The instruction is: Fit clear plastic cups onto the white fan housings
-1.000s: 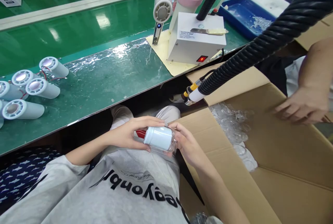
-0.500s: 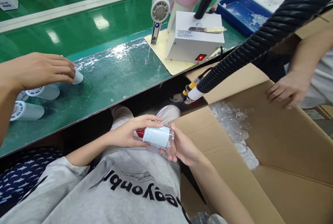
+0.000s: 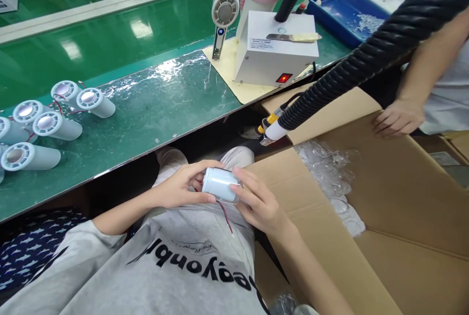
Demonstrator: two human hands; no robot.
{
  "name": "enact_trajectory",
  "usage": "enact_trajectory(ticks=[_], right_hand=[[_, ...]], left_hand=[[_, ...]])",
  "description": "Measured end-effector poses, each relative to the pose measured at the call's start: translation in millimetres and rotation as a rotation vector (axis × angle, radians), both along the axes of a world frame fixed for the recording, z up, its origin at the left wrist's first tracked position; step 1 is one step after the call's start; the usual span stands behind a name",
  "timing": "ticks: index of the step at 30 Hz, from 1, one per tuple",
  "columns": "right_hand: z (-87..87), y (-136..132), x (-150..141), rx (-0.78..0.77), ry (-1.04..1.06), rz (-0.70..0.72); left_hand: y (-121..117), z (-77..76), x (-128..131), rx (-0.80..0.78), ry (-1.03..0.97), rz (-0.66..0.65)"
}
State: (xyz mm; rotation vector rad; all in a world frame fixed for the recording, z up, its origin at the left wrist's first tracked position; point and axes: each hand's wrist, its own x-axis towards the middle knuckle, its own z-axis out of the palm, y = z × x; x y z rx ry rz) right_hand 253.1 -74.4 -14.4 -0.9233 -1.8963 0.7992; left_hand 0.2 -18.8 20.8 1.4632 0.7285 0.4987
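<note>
I see the pale-blue cylinder [image 3: 220,185] low in mid-view, clasped between both hands — left hand [image 3: 183,185] at nine o'clock, right hand [image 3: 262,202] toward four. I'd judge it a two-handed handling step; the next move calls for minding the wire [image 3: 226,217] trailing toward six.

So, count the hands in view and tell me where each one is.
3: the left hand and the right hand, both on one pale-blue cylinder, and a co-worker's hand at the cardboard box. Others may be hidden.
</note>
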Motion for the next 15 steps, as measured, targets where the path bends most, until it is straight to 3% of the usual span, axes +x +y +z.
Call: enact_trajectory(ticks=[3,6,8,15], right_hand=[[1.2,0,-2,-0.053,0.057,0.002],[3.4,-4,-6,-0.386,0.231,-0.022],[3.6,-6,-7,-0.527,0.319,-0.033],[3.0,-5,4,-0.391,0.136,-0.086]], left_hand=[[2,-1.1,-1,0.001,-0.035,-0.026],[4,-2.1,-3,0.038,-0.092,-0.082],[4,-3.7,-5,0.003,-0.118,-0.105],[2,-19.0,-7,-0.257,-0.176,-0.094]])
